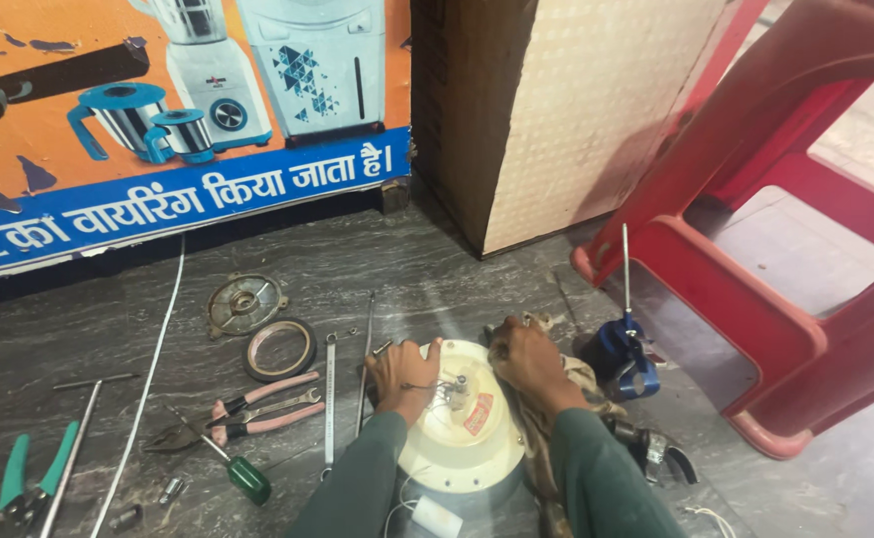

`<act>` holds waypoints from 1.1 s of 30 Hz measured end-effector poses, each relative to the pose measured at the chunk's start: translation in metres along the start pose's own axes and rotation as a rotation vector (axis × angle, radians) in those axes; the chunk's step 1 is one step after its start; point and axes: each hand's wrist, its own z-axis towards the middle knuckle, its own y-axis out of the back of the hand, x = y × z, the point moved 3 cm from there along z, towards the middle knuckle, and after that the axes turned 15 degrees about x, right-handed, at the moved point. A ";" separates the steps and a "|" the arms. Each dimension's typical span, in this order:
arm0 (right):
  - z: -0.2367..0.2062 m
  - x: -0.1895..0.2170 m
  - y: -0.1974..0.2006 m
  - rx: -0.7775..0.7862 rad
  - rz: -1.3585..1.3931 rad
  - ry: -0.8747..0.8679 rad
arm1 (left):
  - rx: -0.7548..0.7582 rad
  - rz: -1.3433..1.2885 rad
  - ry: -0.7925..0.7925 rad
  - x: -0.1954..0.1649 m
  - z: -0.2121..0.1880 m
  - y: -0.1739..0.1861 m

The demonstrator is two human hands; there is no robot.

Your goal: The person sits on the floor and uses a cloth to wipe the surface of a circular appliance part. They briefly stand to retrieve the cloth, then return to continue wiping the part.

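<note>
Cream round motor housing [467, 423] lies flat on the floor [88, 329] between both hands, left hand [404, 371] clenched on its left rim, right hand [528, 359] pressing a rag [556, 399] at its right rim, shaft stub [457, 384] pointing up midway, equally near both.

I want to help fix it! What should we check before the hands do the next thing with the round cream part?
1. Left hand steadying the round cream part: ok.
2. Right hand on the part's other edge, over a rag: ok.
3. Thin wires at the centre unbroken: cannot tell.
4. Pink-handled pliers nearby: ok.
5. Green-handled screwdriver nearby: ok.
</note>
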 end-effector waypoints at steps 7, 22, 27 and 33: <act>-0.030 -0.019 -0.004 -0.028 0.026 0.065 | 0.067 0.028 0.006 -0.006 0.001 0.001; -0.128 0.036 0.001 0.022 -0.054 -0.047 | -0.081 -0.015 0.072 -0.002 -0.018 0.007; -0.102 0.019 -0.003 0.000 -0.078 -0.073 | -0.110 -0.062 0.143 0.005 -0.023 -0.003; -0.061 0.006 -0.003 -0.100 -0.045 -0.050 | -0.231 -0.101 0.225 0.010 -0.020 -0.011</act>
